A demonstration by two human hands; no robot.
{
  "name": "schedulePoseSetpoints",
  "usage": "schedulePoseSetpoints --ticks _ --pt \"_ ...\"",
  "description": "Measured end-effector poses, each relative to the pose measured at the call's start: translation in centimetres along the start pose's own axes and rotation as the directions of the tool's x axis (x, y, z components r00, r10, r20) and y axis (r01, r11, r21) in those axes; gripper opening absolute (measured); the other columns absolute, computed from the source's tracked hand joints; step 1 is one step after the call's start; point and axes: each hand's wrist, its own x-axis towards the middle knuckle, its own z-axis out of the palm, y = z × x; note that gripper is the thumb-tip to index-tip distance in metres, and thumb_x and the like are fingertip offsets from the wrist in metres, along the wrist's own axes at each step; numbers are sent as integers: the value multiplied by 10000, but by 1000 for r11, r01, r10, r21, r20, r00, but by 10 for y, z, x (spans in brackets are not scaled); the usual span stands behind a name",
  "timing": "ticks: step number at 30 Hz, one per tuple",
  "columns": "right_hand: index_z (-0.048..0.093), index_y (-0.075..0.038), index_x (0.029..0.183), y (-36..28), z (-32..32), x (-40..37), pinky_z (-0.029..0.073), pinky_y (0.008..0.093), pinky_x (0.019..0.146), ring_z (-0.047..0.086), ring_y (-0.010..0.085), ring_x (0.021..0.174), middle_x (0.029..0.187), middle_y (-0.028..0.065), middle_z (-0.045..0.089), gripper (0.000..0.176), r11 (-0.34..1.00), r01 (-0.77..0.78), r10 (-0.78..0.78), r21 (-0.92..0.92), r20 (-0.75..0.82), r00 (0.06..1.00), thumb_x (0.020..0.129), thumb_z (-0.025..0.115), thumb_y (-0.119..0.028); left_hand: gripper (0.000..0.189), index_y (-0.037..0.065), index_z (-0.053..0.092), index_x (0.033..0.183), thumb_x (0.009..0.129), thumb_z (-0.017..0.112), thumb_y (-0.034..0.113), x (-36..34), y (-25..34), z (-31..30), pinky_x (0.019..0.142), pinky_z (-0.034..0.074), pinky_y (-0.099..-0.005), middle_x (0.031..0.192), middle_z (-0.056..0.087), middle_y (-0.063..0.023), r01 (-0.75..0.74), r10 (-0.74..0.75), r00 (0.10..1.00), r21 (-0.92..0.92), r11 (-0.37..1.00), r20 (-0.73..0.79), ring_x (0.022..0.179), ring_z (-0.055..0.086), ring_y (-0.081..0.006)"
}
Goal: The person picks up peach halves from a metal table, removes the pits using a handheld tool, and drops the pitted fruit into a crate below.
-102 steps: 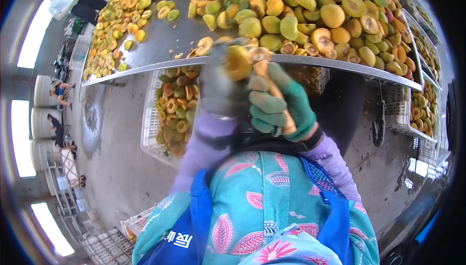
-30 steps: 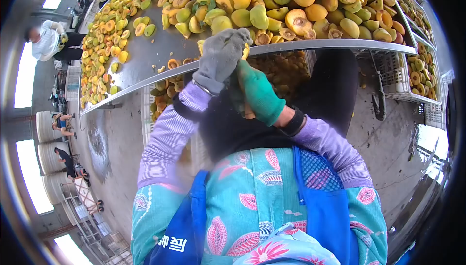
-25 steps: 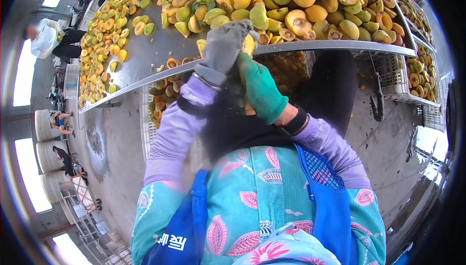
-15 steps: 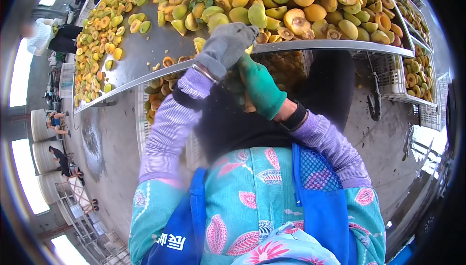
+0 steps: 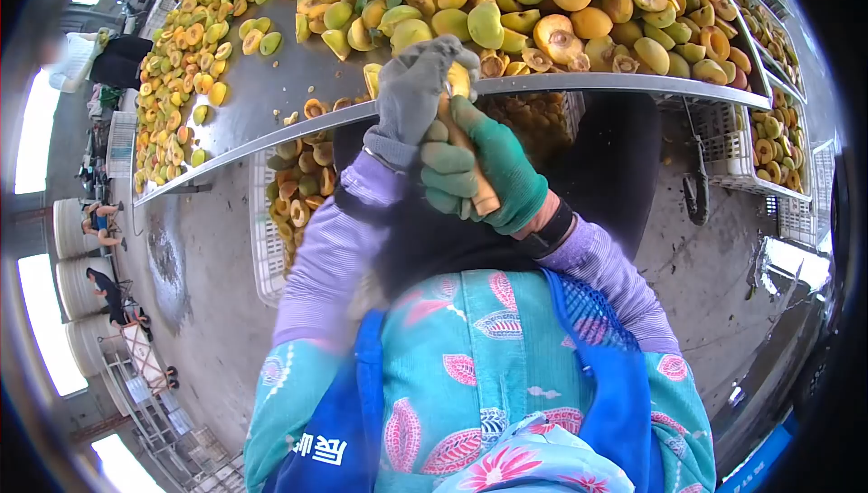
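My left hand [image 5: 418, 86], in a grey glove, closes around a yellow peach piece [image 5: 460, 81] just above the front edge of the metal table. In its green glove, my right hand [image 5: 484, 163] wraps around the wooden handle [image 5: 463, 142] of a tool. The handle's upper end meets the peach piece; the working end is hidden by the fruit and fingers. Both hands touch or nearly touch there. Cut peaches [image 5: 506, 14], green, yellow and orange, are heaped on the table just beyond my hands, some with brown stones or hollows showing.
The metal table's rim [image 5: 624, 83] runs across in front of me. Below it stand a white crate of peaches [image 5: 268, 258] on the left and a stacked white crate [image 5: 728, 154] on the right. A person in white [image 5: 77, 61] is at the far left.
My hands have turned, so the wooden handle and the yellow peach piece now show more fully. My right hand has shifted slightly lower, and my left forearm has moved a little right.
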Motion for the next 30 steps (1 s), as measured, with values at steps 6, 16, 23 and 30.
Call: schedulePoseSetpoints --ticks 6,16,23,30 --pt "515 -144 881 -9 7 -11 334 269 444 363 82 426 582 -66 395 389 989 -127 121 -80 -80 989 993 337 -471 332 -34 612 888 985 446 237 21 -13 -24 663 491 -296 764 632 -96 -244 181 889 101 964 421 713 609 -188" --pt "538 -154 905 -25 9 -33 327 236 431 368 80 443 590 -63 406 374 988 -141 135 64 87 987 992 363 -472 224 61 654 1016 825 649 178 -92 6 -120 680 506 -285 1014 641 -98 -55 6 868 -85 995 -497 826 608 -189" --pt "522 -104 938 -31 -15 -21 373 236 405 411 82 441 596 -52 431 362 988 32 -53 -149 -135 989 986 411 -444 366 59 635 1092 738 632 150 23 13 -124 920 468 -382 1113 613 -185 -195 49 981 917 348 190 1035 580 -323" --pt "520 -113 935 -33 -2 -14 371 232 388 435 81 444 611 -36 478 378 928 0 -222 -372 -555 802 956 451 -484 257 47 635 1085 860 597 166 48 5 -150 664 531 -249 1032 648 -92 278 -277 956 589 759 -93 885 622 -175"
